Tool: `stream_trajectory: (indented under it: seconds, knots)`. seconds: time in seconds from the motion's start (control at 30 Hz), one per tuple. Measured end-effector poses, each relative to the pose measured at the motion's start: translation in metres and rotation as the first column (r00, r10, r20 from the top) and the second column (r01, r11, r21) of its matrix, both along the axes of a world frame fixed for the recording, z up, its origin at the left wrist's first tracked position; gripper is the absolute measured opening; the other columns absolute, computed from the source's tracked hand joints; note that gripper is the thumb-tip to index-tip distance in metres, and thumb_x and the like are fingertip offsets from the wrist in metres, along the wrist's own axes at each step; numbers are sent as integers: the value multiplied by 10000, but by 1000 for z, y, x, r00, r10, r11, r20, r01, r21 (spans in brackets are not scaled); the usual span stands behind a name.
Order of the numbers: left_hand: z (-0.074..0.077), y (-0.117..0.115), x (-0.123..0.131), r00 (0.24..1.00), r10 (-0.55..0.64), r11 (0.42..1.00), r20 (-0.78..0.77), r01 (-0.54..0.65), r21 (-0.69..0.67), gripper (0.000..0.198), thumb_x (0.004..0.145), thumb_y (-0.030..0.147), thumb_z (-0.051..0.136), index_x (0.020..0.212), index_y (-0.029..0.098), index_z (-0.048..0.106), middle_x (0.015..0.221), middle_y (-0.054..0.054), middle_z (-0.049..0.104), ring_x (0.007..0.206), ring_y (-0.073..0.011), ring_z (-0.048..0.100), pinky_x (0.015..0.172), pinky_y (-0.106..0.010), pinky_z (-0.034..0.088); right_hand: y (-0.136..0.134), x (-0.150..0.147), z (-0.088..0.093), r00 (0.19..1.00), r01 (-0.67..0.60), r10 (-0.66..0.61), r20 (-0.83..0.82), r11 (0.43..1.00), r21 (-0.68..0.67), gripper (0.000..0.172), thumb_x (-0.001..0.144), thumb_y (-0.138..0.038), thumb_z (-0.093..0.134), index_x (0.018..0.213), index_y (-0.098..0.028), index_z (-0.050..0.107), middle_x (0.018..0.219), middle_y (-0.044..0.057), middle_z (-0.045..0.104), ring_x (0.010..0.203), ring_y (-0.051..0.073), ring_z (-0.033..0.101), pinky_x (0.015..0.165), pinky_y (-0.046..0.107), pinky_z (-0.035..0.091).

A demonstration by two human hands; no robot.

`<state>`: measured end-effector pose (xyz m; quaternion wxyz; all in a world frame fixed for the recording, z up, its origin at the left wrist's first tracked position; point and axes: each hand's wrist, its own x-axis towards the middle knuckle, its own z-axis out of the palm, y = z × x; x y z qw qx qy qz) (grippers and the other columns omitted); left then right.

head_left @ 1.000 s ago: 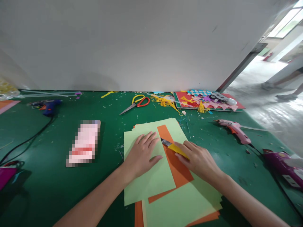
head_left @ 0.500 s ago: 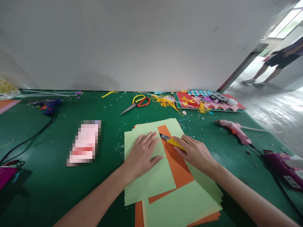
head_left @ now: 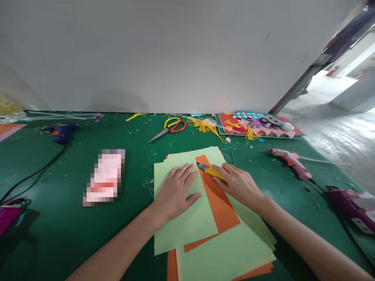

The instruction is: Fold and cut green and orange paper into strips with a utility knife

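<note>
Green sheet [head_left: 184, 234] is lying at centre-bottom of the frame, on top of an orange sheet [head_left: 222, 208] that is showing along its right and bottom edges. Both are resting on a stack of green and orange paper [head_left: 228, 253], itself sitting on the green table [head_left: 129, 242]. Left hand [head_left: 177, 191] is lying palm-down on the green sheet, thumb spreading away from the fingers, not clamping anything. Right hand [head_left: 241, 185] is closing round the yellow handle of a knife [head_left: 215, 172], over the orange sheet. Blade is pointing up-left, tip sitting at the green sheet's right edge near its top end; can't tell if it's biting in. Scissors [head_left: 166, 129] are lying beyond the stack, upper middle, blades together. Pink glue gun [head_left: 293, 163] is lying at right of frame, purple box [head_left: 353, 208] near it, lower right. Blue glue gun [head_left: 61, 133] is lying at left. Pixelated pink item [head_left: 105, 175] is lying left of the stack.
</note>
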<state>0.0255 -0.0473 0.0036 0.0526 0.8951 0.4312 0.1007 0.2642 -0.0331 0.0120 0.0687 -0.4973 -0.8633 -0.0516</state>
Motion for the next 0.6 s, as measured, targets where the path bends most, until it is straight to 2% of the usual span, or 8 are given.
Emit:
stream_trajectory:
  seconds: [0.2, 0.37, 0.47, 0.6]
  knots:
    - [0, 1, -1, 1000, -5, 1000, 20, 5, 9, 569, 925, 566, 340, 1344, 192, 427, 1511, -102, 311, 1394, -271, 251, 1107, -469, 233, 3, -2, -1, 1000, 0, 0, -2, 1000, 18, 324, 945, -315, 454, 1240, -205, 532, 874, 42, 620, 749, 158, 596, 515, 241, 340]
    - [4, 11, -1, 998, -1, 1000, 70, -1, 24, 498, 952, 523, 311, 1283, 195, 485, 1403, -91, 478, 1307, -247, 398, 1044, -418, 334, 1, 2, -1, 1000, -30, 30, -7, 999, 26, 357, 953, -351, 448, 1271, -202, 509, 893, 59, 625, 804, 178, 601, 538, 240, 374]
    - [5, 19, 2, 996, 9, 999, 90, -14, 53, 378, 982, 418, 313, 1190, 184, 524, 1301, -88, 551, 1220, -234, 467, 1000, -394, 377, -1, 5, 0, 1000, -29, 29, -6, 999, 20, 371, 959, -368, 435, 1282, -200, 500, 905, 62, 624, 817, 184, 603, 554, 245, 389]
    - [3, 27, 6, 996, 15, 996, 93, -23, 86, 293, 993, 226, 270, 1070, 164, 547, 1270, -106, 542, 1211, -236, 446, 996, -395, 373, -5, 5, 1, 1000, 2, -2, -8, 1000, 17, 353, 958, -333, 439, 1278, -202, 507, 898, 52, 615, 795, 179, 604, 554, 250, 377]
